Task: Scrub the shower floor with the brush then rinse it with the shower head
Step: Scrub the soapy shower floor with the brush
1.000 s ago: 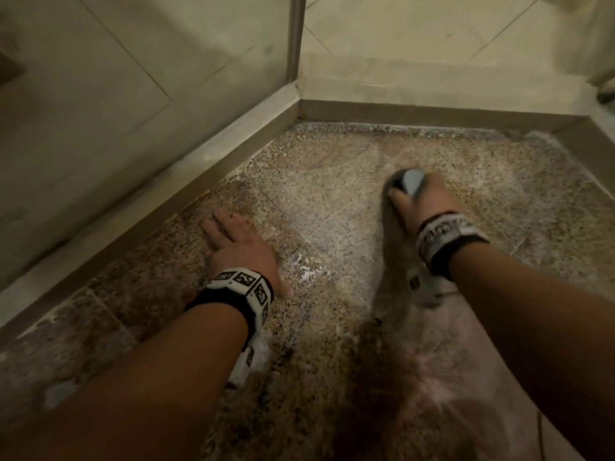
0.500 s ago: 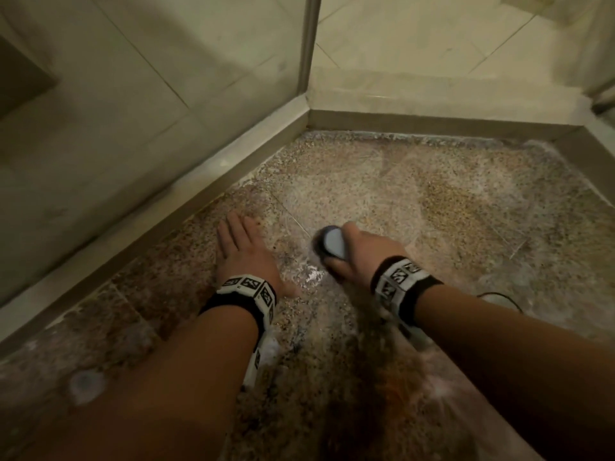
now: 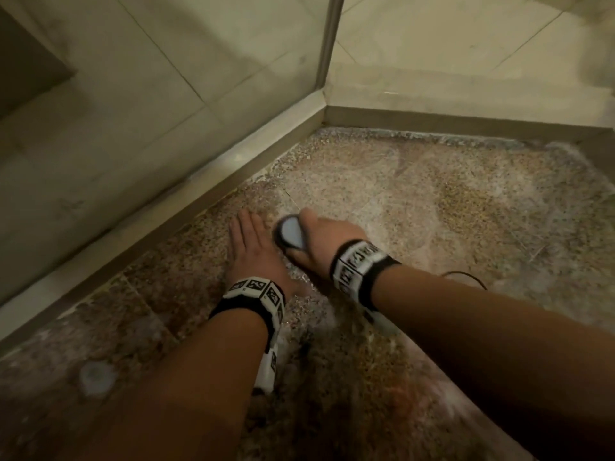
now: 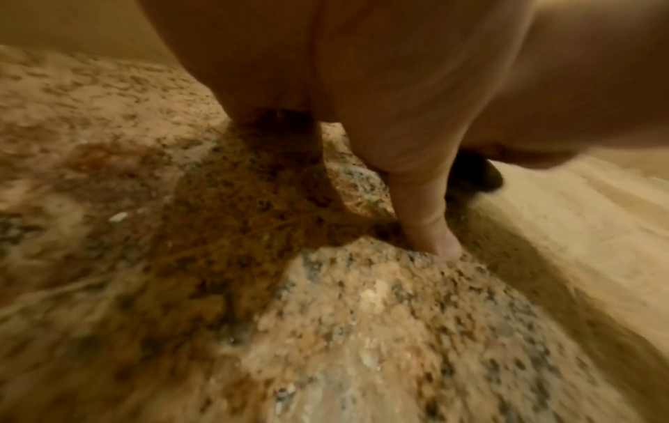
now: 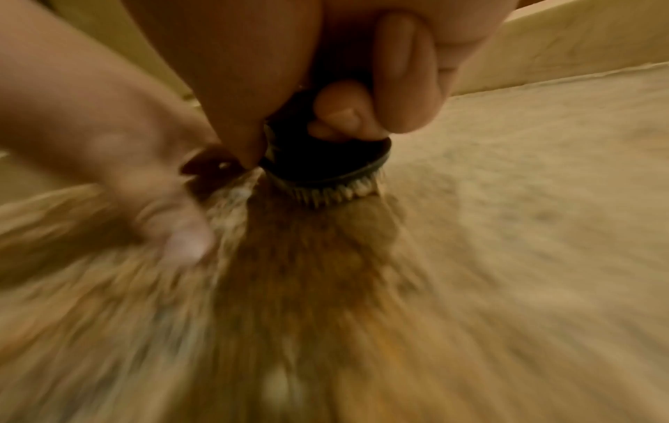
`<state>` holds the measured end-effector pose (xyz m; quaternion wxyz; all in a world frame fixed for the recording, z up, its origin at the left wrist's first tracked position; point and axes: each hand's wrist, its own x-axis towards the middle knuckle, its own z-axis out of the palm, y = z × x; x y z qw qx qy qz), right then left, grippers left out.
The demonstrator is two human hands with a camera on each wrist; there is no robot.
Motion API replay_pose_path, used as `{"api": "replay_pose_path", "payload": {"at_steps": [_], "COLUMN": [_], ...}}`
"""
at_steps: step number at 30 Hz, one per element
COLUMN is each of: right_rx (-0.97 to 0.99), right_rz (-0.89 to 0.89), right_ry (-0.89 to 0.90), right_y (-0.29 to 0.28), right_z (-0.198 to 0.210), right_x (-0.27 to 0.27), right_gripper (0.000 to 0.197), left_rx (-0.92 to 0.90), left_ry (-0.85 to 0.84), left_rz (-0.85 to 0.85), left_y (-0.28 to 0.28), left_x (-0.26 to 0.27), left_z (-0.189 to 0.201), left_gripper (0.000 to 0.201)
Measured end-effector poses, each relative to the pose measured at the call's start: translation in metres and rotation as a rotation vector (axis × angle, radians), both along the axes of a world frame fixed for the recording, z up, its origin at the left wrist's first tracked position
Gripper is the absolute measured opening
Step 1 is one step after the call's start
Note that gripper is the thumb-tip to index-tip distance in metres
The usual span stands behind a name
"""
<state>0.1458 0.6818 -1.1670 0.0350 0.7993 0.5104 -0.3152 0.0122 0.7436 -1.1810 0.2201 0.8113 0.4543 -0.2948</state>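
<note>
- My right hand (image 3: 327, 236) grips a round scrubbing brush (image 3: 290, 231), fingers curled over its dark body and thumb on the near side; the brush has a pale blue-grey top.
- In the right wrist view the brush (image 5: 326, 166) stands bristles-down on the shower floor (image 5: 506, 229), with my fingertips (image 5: 338, 110) hooked over its dark upper part.
- My left hand (image 3: 254, 251) lies flat on the floor, palm down, fingers straight and pointing toward 12 o'clock, holding nothing.
- The brush sits just beside my left hand, at its 2 o'clock, almost touching the knuckles.
- In the left wrist view my thumb (image 4: 431, 226) presses its tip onto the speckled stone; the rest of that picture is blurred.
- The shower floor (image 3: 449, 207) is brown speckled stone with whitish soapy streaks, heaviest toward 2 o'clock and 5 o'clock.
- A pale raised curb (image 3: 186, 194) runs from 8 o'clock up to the corner at 12 o'clock, with a glass panel (image 3: 166, 78) above it.
- Both wrists wear black bands with white blocks (image 3: 256, 289) printed in square black-and-white code patterns; no words or brand names can be read on them or on the brush.
- A thin dark cable (image 3: 466, 277) loops on the floor at 3 o'clock, just past my right wrist.
- A small pale round patch (image 3: 95, 377) shows on the floor at 8 o'clock.
</note>
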Motion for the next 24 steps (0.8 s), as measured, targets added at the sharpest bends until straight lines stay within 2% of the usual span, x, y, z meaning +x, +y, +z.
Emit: {"api": "replay_pose_path", "payload": {"at_steps": [3,10,13,16,20,24], "right_rx": [-0.059,0.051,0.056,-0.004,-0.096,-0.163], "right_rz": [0.101,-0.09,-0.116,-0.188,-0.301,-0.523], "right_ry": [-0.048,-0.003,-0.006,0.005,0.055,0.073], "right_y": [-0.035,0.072,0.074,0.036,-0.051,-0.142], "right_z": [0.004,-0.008,-0.009,-0.001,0.004,0.012], "right_x": [0.01,0.013,0.015,0.012,0.0,-0.002], "right_gripper": [0.056,0.057,0.061,0.057,0.053,0.052], "left_rx": [0.002,-0.012,0.01,0.012,0.027,0.058], "left_ry": [0.009,0.059,0.068,0.078,0.095,0.124], "left_rz": [0.0,0.004,-0.01,-0.008,-0.015,-0.092], "left_y": [-0.002,0.0,0.0,-0.001,-0.001,-0.002], "left_x": [-0.001,0.003,0.005,0.006,0.006,0.008], "left_z": [0.002,-0.001,0.0,0.003,0.004,0.006], "left_gripper": [0.167,0.167,0.168,0.166,0.167,0.167]}}
